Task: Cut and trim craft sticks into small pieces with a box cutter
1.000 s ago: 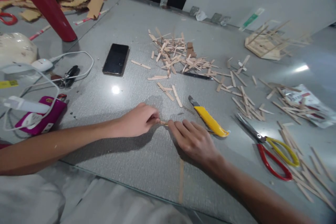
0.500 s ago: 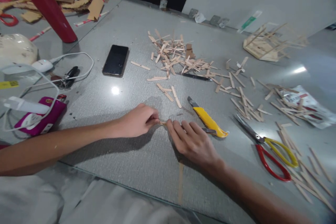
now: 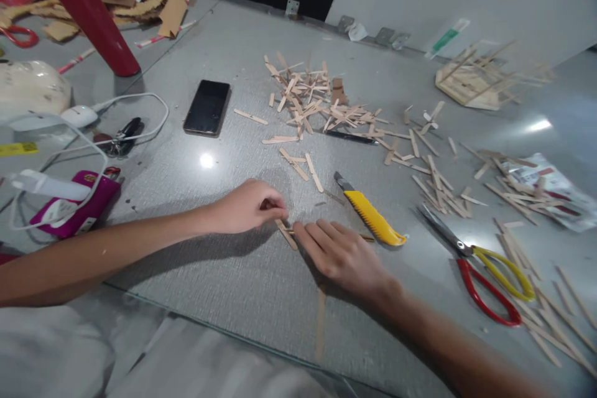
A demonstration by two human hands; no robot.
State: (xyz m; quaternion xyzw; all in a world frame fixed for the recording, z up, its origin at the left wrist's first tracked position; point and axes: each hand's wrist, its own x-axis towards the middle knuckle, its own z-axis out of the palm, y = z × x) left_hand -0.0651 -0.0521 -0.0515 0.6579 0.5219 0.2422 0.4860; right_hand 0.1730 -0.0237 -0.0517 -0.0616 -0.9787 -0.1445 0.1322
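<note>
My left hand (image 3: 254, 205) is closed in a pinch on the upper end of a small wooden craft stick (image 3: 288, 238), which slants down toward me just above or on the table. My right hand (image 3: 342, 255) is closed over a thin metal tool (image 3: 368, 237); its back end shows past the knuckles and its narrow tip meets the stick. Most of this tool is hidden under the fingers, so its kind is unclear. Just beyond the right hand lies a yellow utility knife (image 3: 373, 217). Scissors (image 3: 461, 249) with one red and one yellow handle lie farther right.
Beyond my hands spreads a pile of cut craft sticks (image 3: 308, 99), with a phone (image 3: 208, 107) to its left. A wooden stick frame (image 3: 471, 84) stands at the back right. Cables, a purple box (image 3: 77, 202) and a red post (image 3: 84, 12) occupy the left.
The craft stick between my hands has turned from lying sideways to slanting toward me. The tool in my right hand has rotated slightly, and the hands are a little farther apart.
</note>
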